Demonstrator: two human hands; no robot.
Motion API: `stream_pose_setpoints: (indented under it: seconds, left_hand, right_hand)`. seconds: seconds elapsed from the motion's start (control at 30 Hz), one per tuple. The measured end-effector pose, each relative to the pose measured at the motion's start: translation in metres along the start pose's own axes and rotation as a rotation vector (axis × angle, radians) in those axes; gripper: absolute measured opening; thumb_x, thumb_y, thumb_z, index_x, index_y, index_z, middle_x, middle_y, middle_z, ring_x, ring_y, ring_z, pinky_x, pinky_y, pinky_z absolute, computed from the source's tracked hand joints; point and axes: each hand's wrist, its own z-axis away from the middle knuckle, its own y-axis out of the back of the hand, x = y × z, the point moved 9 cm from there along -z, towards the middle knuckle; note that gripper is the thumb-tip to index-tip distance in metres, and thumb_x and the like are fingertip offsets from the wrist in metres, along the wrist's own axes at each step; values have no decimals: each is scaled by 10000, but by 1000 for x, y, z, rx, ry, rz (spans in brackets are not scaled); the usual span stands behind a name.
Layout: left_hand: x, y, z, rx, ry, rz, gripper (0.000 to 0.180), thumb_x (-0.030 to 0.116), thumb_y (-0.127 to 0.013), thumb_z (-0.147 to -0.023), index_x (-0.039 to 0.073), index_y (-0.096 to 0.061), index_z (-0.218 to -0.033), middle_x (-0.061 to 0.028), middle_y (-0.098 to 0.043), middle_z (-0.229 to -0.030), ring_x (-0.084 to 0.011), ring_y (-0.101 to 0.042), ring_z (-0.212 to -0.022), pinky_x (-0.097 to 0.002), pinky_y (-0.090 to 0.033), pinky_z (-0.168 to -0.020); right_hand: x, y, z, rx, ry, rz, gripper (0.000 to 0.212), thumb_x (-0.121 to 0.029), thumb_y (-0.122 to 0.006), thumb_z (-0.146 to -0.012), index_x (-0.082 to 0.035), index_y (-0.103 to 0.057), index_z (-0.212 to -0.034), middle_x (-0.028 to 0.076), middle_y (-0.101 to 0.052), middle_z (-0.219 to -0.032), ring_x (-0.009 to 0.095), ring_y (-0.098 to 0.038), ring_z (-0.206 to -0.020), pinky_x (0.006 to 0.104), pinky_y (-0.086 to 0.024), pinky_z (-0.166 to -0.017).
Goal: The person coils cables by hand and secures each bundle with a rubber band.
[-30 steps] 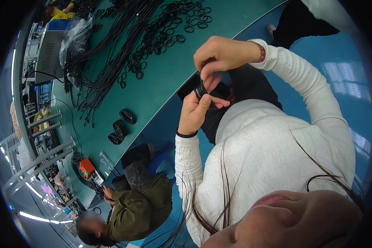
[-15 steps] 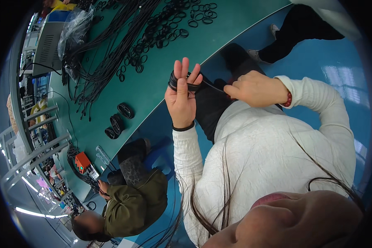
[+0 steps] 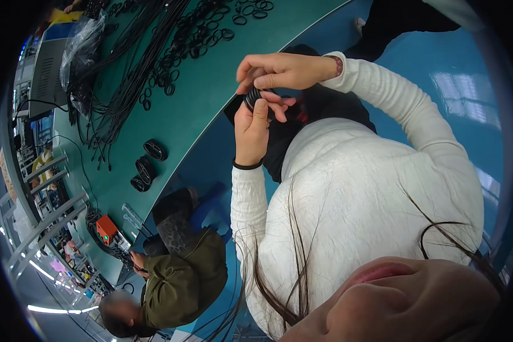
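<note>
My left hand (image 3: 252, 126) is closed around a small coil of black cable (image 3: 252, 98), held up above my lap at the edge of the green table (image 3: 211, 97). My right hand (image 3: 279, 71) sits right over it, fingers pinching the top of the same coil. Both hands are in front of my white sweater, just off the table's rim. A black band circles my left wrist.
Long black cables (image 3: 125, 80) and several black loops (image 3: 199, 34) lie spread over the table. Three finished black coils (image 3: 145, 165) sit near its edge. A person in an olive jacket (image 3: 176, 279) works at the lower left beside an orange box (image 3: 105, 228). The floor is blue.
My right hand had pulled away to the right with the cable stretched out; it has come back over the coil. My left hand has closed its fingers on the coil.
</note>
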Motion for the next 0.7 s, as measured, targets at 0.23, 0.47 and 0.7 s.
stream_pose_setpoints:
  seconds: [0.23, 0.47, 0.7]
  left_hand:
    - [1, -6, -4, -63, -66, -9, 243, 211, -412, -999, -9, -516, -1007, -85, -578, -766, -262, -625, -904, -351, -478, -843]
    - [-1, -11, -11, -47, 27, -155, 178, 161, -488, -970, 12, -529, -1058, -33, -579, -816, -84, -521, -711, -224, -409, -625]
    - [1, 16, -1, 248, -69, -114, 191, 122, -515, -951, -13, -566, -1076, -15, -562, -891, -89, -495, -781, -236, -402, -711]
  right_hand:
    - [14, -30, 10, -134, -319, -519, 614, -503, -277, -978, -30, -405, -1349, -13, -424, -557, 120, -596, -539, 193, -456, -534]
    - [30, -27, 18, -70, -588, -105, 407, -357, -586, -843, -22, -563, -1075, 68, -608, -825, 59, -511, -474, 140, -381, -385]
    - [44, -2, -1, 117, -358, -123, 288, -310, -575, -895, -23, -603, -905, 6, -581, -734, 66, -533, -646, 204, -433, -592]
